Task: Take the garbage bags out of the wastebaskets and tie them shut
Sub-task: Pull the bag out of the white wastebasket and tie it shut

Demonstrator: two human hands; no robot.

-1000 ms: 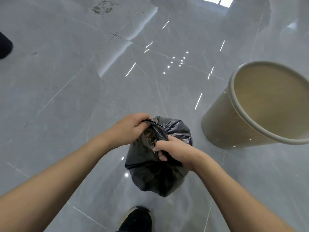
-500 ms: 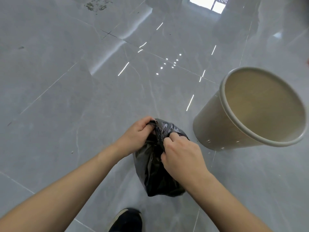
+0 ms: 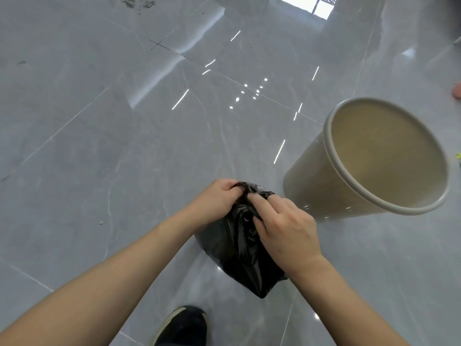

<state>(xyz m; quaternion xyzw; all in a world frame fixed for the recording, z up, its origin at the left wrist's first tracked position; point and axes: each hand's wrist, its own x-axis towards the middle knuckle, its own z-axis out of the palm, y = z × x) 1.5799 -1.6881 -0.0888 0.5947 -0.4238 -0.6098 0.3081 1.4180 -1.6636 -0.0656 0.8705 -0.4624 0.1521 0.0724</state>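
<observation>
1. Garbage bag [image 3: 245, 260]: black plastic, lower centre of frame, out of the wastebasket and held between both hands; top bunched into a twisted neck, body bulging below it. Whether its base touches the floor cannot be told.
2. Left hand [image 3: 215, 201]: centre of frame, just L of bag neck; fingers curled tight round the bunched top, knuckles up.
3. Right hand [image 3: 287, 228]: just R of neck, partly over bag's upper side; thumb & forefinger pinch bag plastic beside the left hand, other fingers loosely bent, resting on the plastic.
4. Wastebasket [image 3: 311, 176]: cream, round, rolled rim; R side of frame, just beside the bag but not touching it; stands on floor, no liner inside, interior bare.
5. Floor [image 3: 124, 146]: glossy grey tiles w/ thin joints; ceiling lights reflected as streaks & dots, upper centre; window reflected at top edge; dark smudges upper L.
6. Shoe [image 3: 183, 325]: dark w/ pale sole edge, bottom centre, below bag.
</observation>
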